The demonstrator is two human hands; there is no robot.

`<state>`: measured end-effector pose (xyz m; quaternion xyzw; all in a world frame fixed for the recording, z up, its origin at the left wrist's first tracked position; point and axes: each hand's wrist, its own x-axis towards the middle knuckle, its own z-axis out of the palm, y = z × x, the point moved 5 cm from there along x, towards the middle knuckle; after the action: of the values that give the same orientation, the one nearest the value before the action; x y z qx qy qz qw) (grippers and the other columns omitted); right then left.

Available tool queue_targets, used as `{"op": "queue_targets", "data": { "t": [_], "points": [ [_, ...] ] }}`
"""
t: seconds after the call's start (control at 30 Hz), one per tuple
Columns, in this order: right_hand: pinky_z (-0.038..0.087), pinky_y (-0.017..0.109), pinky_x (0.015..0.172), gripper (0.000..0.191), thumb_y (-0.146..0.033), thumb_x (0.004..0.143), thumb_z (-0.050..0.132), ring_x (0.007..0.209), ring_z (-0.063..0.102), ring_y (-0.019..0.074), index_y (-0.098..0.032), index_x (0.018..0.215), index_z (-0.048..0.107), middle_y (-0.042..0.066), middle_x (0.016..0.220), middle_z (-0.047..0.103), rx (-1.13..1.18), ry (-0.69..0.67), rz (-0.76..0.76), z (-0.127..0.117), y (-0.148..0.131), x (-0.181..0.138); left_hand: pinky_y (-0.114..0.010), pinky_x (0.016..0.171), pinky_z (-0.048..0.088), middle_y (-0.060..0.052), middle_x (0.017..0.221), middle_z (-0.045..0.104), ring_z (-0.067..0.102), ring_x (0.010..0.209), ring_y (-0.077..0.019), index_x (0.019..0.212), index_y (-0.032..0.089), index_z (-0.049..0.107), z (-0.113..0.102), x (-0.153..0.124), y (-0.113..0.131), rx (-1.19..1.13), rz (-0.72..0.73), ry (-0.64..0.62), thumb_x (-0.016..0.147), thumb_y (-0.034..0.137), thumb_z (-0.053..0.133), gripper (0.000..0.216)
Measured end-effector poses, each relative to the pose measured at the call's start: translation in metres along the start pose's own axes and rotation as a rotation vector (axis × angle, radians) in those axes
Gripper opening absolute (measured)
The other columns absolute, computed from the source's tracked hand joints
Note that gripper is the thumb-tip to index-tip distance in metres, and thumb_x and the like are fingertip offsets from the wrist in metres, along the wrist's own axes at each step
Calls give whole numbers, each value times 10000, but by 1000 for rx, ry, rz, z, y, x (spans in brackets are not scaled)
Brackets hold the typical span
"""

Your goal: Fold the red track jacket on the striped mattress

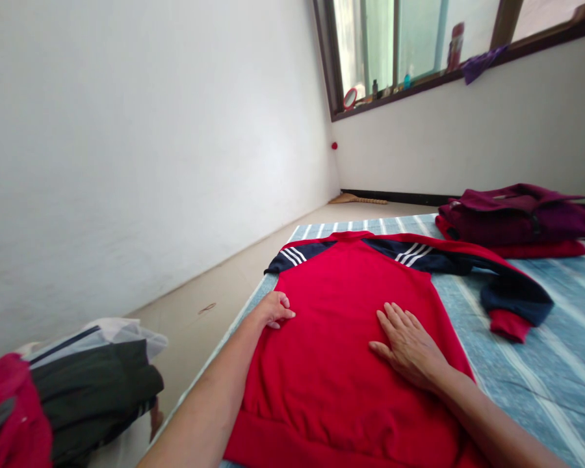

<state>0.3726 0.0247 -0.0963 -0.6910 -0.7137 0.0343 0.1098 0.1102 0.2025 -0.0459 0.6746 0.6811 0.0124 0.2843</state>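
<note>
- Works on the red top point(334, 351), spread over the striped sheet point(556, 383), near the folded clothes point(521, 224).
- Curls the left hand point(274, 309) at the red top's left edge, with thumb and fingers close together; cannot tell if pinching cloth.
- Lays the right hand point(409, 341) flat on the fabric, with fingers slightly parted, gripping nothing.
- Appears to be smoothing the fabric, judging by the flat palm.
- Probably calls next for a sure hold on the left edge, with light right-hand pressure to avoid wrinkles.

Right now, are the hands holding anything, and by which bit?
The left hand curls at the left edge of the red top; whether it pinches, I can't tell. The right hand lies flat on the red top, gripping nothing.
</note>
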Motion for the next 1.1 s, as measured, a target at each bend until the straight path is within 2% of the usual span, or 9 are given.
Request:
{"op": "queue_targets", "data": {
  "t": [0.27, 0.47, 0.8, 0.97, 1.1],
  "points": [
    [162, 450, 1094, 743, -626, 896, 295, 1359, 202, 309, -83, 1395, 377, 185, 1460, 289, 19, -5, -1, -1, 0, 0, -177, 410, 338, 96, 469, 445, 440, 412, -76, 780, 181, 545, 2, -7, -3, 40, 172, 98, 690, 275, 657, 172],
    [161, 448, 1095, 738, -624, 896, 302, 1360, 201, 305, -86, 1395, 377, 182, 1459, 291, 24, -10, 2, -2, 0, 0, -193, 452, 358, 86, 547, 510, 461, 450, -81, 840, 170, 557, 2, -10, -6, 10, 267, 76, 643, 231, 644, 224],
    [170, 451, 1093, 740, -622, 893, 312, 1359, 201, 311, -82, 1395, 376, 185, 1458, 292, 28, -18, 5, -4, -1, 0, -259, 638, 441, 11, 754, 578, 572, 684, -155, 848, 194, 605, 5, -17, -10, 141, 407, 306, 663, 372, 675, 266],
    [160, 444, 1098, 737, -621, 896, 301, 1364, 187, 299, -86, 1399, 368, 177, 1464, 280, 23, -28, 3, -4, -1, 0, -285, 758, 470, -25, 888, 569, 585, 796, -159, 970, 207, 605, 11, -31, -9, 208, 498, 419, 786, 355, 581, 237],
    [153, 443, 1101, 740, -622, 896, 295, 1366, 179, 296, -87, 1404, 358, 174, 1467, 273, 15, -34, 5, -3, 0, 0, -306, 842, 463, -36, 934, 572, 581, 908, -176, 1039, 204, 593, 14, -34, -10, 269, 566, 441, 818, 311, 550, 250]
  ]
}}
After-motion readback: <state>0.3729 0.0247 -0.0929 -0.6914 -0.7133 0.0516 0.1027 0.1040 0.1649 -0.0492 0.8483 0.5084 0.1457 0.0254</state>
